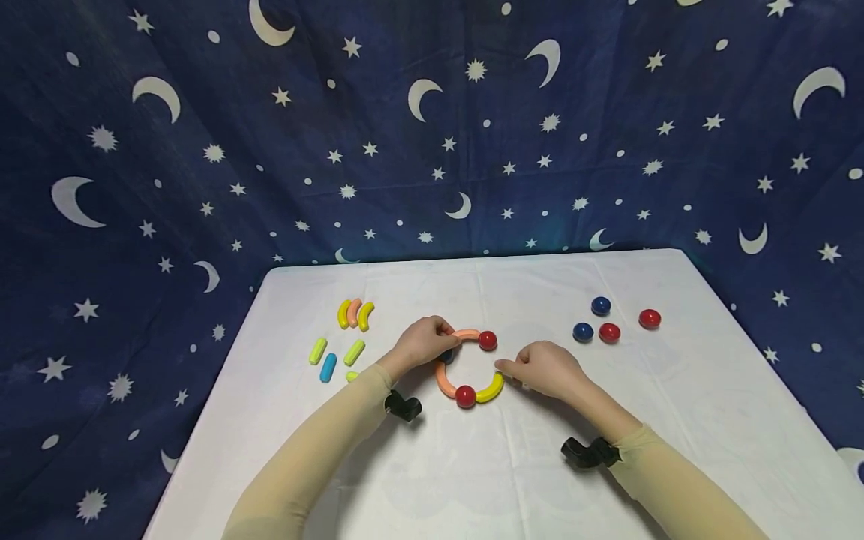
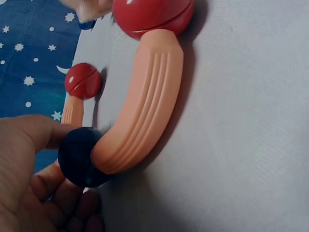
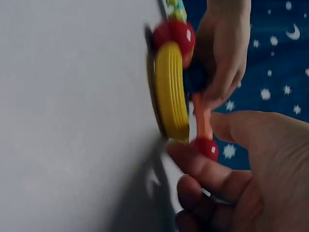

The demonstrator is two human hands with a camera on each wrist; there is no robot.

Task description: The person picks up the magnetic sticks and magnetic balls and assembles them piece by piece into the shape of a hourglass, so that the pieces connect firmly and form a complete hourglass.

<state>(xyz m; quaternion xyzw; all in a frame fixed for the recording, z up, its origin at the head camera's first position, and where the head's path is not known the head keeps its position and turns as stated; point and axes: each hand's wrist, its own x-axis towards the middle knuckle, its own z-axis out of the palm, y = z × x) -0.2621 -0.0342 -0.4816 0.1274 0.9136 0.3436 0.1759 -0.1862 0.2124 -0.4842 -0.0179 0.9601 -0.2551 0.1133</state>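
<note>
My left hand (image 1: 420, 341) grips a dark blue ball (image 2: 77, 157) between thumb and fingers. Two curved orange rods join it: one orange rod (image 1: 444, 381) runs to a near red ball (image 1: 466, 396), another orange rod (image 1: 466, 334) to a far red ball (image 1: 487, 340). From the near red ball a curved yellow rod (image 3: 170, 92) extends right, so the pieces form a ring with a gap at its right side. At the yellow rod's free end is my right hand (image 1: 548, 369), a fingertip touching or nearly touching it, the thumb apart.
Curved yellow and orange rods (image 1: 354, 312) lie at the back left of the white table (image 1: 432, 480). Nearer are straight green rods (image 1: 354, 352) and a blue rod (image 1: 328, 367); my left forearm partly covers one. Blue balls (image 1: 583, 332) and red balls (image 1: 650, 319) lie right.
</note>
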